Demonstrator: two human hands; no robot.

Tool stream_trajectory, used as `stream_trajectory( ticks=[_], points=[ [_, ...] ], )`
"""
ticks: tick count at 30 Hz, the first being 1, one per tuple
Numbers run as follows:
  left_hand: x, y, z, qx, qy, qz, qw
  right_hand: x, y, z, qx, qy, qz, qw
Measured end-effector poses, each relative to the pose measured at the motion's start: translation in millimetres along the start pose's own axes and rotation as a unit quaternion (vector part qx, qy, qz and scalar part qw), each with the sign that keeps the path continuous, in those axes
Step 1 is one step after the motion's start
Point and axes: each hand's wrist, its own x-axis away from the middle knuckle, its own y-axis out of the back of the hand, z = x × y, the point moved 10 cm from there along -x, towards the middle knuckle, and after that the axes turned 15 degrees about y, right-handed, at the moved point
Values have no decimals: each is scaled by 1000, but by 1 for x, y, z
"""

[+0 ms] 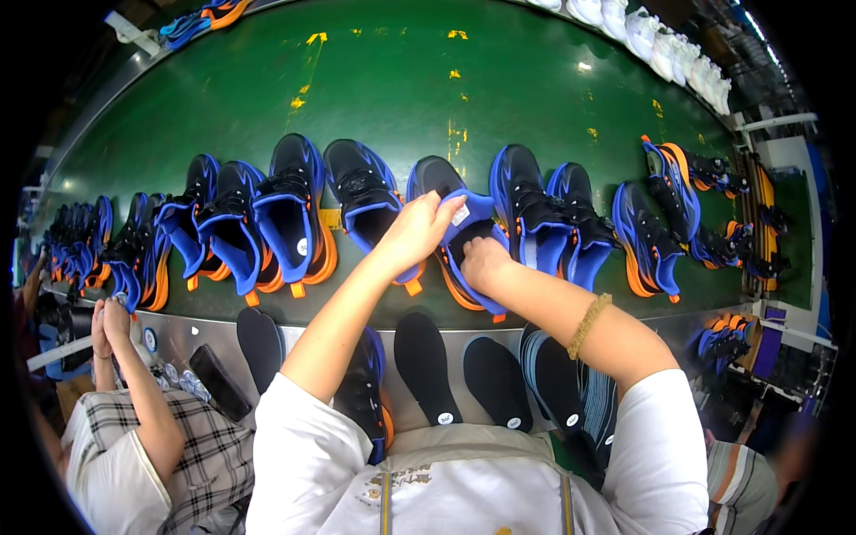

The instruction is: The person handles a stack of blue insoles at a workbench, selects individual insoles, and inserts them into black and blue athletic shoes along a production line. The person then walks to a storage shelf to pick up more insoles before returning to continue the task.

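Observation:
A black and blue sneaker [436,175] with an orange sole stands on the green work surface in front of me, its heel toward me. My left hand [417,230] pinches the sneaker's blue tongue, which bears a small white label, and pulls it up. At the shoe's opening, my right hand [486,262] is curled with its fingertips down inside; what they hold, if anything, is hidden. Between my forearms and body, a black insole [423,361] and another insole [496,382] lie on the metal edge. A stack of insoles [546,374] lies to their right.
More sneakers [290,192] line the belt [383,80] on both sides. One sneaker [361,392] sits under my left forearm. White shoes [660,45] stand along the far right. At left, a co-worker's hands [111,323] are near a phone [218,382].

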Motion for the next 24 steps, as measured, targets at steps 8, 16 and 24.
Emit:
stream_trajectory(
  ticks=[8,16,24],
  points=[
    [16,17,-19,-37,-120,-208,970,35,22,19,-76,70,-70,992],
    [12,0,-38,-253,-128,-139,949,84,25,29,-159,-4,-406,900],
    [80,-22,-73,-212,-287,-111,928,157,-26,72,-170,-57,-606,775]
  ],
)
